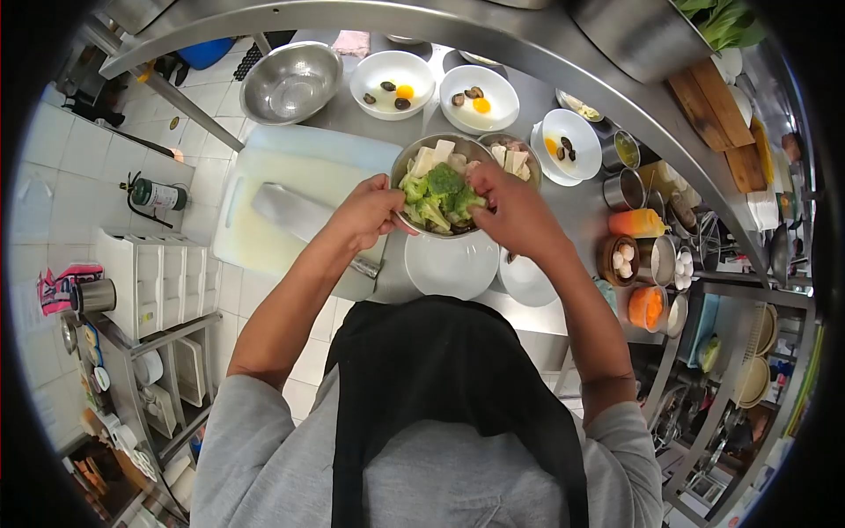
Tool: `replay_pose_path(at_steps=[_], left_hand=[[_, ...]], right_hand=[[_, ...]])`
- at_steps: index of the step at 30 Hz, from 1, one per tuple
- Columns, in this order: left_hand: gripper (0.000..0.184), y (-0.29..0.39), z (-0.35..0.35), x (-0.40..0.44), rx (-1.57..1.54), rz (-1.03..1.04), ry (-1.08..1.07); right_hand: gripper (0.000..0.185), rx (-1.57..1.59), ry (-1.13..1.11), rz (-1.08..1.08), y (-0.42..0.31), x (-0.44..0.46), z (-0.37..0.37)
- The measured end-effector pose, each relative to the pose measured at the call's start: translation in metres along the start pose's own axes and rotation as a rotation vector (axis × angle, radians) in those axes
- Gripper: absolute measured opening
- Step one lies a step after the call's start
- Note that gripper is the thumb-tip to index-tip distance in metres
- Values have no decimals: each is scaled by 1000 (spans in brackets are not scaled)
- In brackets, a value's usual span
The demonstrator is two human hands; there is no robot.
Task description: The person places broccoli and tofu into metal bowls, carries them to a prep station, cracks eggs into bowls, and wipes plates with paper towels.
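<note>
My left hand [368, 211] is closed on the left rim of a metal bowl [405, 167], which is held above a white bowl [451, 264]. Green broccoli [444, 183] and pale tofu-like pieces [431, 158] fill the metal bowl. At its right side, the curled fingers of my right hand [510, 207] pinch a broccoli piece. A second metal bowl [533, 172] with similar pale blocks sits just behind that hand, and another white bowl [528, 280] stands below it, partly covered.
A cleaver [299, 216] lies on the white cutting board [246, 176] to the left. White bowls [392, 70] with mushrooms and egg yolk line the back, beside an empty steel bowl [290, 84]. An orange squeeze bottle [635, 223] and small containers stand right. A metal shelf edge [370, 18] crosses overhead.
</note>
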State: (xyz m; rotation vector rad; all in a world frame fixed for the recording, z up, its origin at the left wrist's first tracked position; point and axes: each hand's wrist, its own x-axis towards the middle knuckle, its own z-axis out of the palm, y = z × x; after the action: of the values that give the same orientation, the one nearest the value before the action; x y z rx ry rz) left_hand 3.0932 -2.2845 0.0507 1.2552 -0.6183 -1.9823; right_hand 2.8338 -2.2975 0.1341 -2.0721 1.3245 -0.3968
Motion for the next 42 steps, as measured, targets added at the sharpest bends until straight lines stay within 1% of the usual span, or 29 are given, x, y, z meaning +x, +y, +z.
replay_pose_path(at_steps=[1, 4, 7, 10, 11, 17, 20, 23, 26, 29, 32, 35, 37, 38, 42], left_hand=[[25, -2, 0, -1, -7, -20, 3], [25, -7, 2, -1, -20, -71, 4], [25, -12, 0, 0, -12, -82, 13], [24, -11, 2, 1, 30, -75, 25], [24, -11, 4, 1, 47, -68, 36], [23, -6, 13, -4, 103, -82, 84], [24, -8, 13, 0, 100, -97, 70], [27, -10, 7, 5, 74, -102, 76], [27, -14, 2, 12, 58, -115, 59], [24, -12, 5, 10, 72, -112, 12], [19, -9, 15, 7, 124, -80, 7], [17, -16, 23, 13, 176, -9, 26], [16, -21, 28, 16, 203, 39, 24], [16, -23, 30, 17, 221, 27, 24], [16, -16, 29, 24, 279, -7, 19]], right_hand=[[32, 123, 6, 41, 1, -2, -1], [22, -206, 301, -160, 3, -12, 9], [22, -217, 159, -280, -14, -30, 20], [25, -500, 59, -250, -33, -42, 26], [34, -509, -41, -168, -33, -43, 29], [48, -424, 16, -338, -29, -51, 45], [48, -497, 21, -356, -23, -53, 55], [49, -516, -60, -266, -21, -53, 59], [52, -614, 6, -176, -18, -58, 68], [55, -554, 48, -132, -21, -58, 71], [48, -491, 92, -57, -28, -60, 73], [54, -509, 28, 139, -30, -57, 81], [50, -524, -12, 269, -33, -47, 83], [49, -531, -33, 333, -33, -45, 83], [45, -410, -97, 303, -22, -47, 72]])
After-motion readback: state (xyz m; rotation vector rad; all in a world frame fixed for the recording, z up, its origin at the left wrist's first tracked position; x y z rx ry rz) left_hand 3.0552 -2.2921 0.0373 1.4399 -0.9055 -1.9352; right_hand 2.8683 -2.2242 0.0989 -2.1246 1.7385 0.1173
